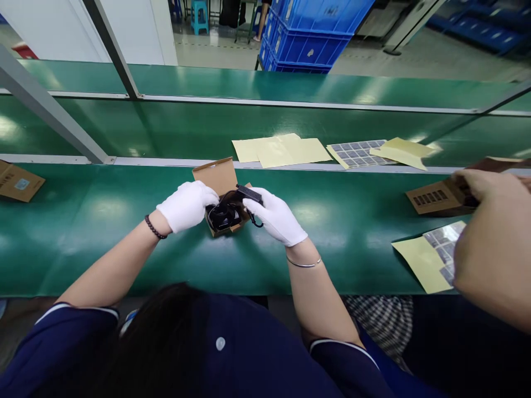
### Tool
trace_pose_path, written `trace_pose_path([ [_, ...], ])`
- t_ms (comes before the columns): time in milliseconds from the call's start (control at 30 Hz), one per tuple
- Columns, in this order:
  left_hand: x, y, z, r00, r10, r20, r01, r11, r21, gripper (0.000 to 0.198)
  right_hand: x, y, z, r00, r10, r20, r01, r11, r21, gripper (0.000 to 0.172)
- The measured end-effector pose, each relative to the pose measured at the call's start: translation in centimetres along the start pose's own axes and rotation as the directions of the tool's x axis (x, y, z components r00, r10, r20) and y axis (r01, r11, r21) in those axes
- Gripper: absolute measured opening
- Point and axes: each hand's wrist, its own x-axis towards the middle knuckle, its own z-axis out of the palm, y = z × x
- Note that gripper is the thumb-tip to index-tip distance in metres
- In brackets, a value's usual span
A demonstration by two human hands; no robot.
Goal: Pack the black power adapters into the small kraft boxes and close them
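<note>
Black adapter [249, 193] pinched in right hand [276, 216]; left hand [187, 204] curled, gripping cardboard box [215, 176] side.

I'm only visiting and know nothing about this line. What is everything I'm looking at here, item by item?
conveyor belt: one, green, across the view under the hands
open carton: one, brown, mid-belt between the hands
black device: one, black with a cord, lying in the open carton
backing sheets: several, pale yellow, just beyond the belt
label sheets: two, grey on yellow, one beyond the belt, one at right
closed cartons: two, brown, left edge and right edge
crates: a stack, blue, on the floor behind
co-worker's arm: one, bare, right edge, hand on the right carton
left hand: white glove, gripping the open carton's left side
right hand: white glove, holding the device's ribbed end
</note>
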Motion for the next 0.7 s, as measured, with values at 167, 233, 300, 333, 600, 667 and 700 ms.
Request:
trace_pose_path([
  [167, 2.3, -0.3, -1.1, 0.988, 0.017, 0.154, -0.014, 1.000, -0.018, 0.034, 0.6, 0.9, 0.3, 0.997, 0.053, -0.049, -0.041, 0.977, 0.209, 0.042],
  [233, 3.2, 0.8, -1.2, 0.969, -0.024, 0.245, 0.016, 0.999, 0.034, 0.029, 0.9, 1.1, 0.4, 0.995, 0.093, -0.039, -0.076, 0.947, 0.311, 0.040],
  [300, 3.8, 2.2, -1.4, 0.933, -0.071, 0.353, 0.056, 0.997, 0.055, 0.028, 1.2, 1.2, 0.6, 0.992, 0.119, -0.038, -0.095, 0.916, 0.390, 0.037],
  [333, 4.0, 2.8, -1.6, 0.913, -0.098, 0.397, 0.080, 0.995, 0.061, 0.031, 1.3, 1.2, 0.6, 0.991, 0.124, -0.044, -0.096, 0.909, 0.407, 0.036],
  [600, -0.6, 3.1, -1.8, 0.946, -0.183, 0.266, 0.182, 0.983, 0.027, 0.038, 1.1, 1.6, 0.9, 0.990, 0.135, -0.038, -0.119, 0.954, 0.273, 0.043],
  [667, -1.6, 3.1, -1.3, 0.941, -0.213, 0.262, 0.207, 0.977, 0.050, 0.031, 1.0, 1.6, 1.3, 0.991, 0.131, -0.021, -0.123, 0.968, 0.217, 0.047],
  [700, -1.8, 3.3, -1.0, 0.940, -0.220, 0.262, 0.209, 0.975, 0.073, 0.025, 1.0, 1.5, 1.6, 0.993, 0.120, -0.006, -0.116, 0.974, 0.194, 0.048],
])
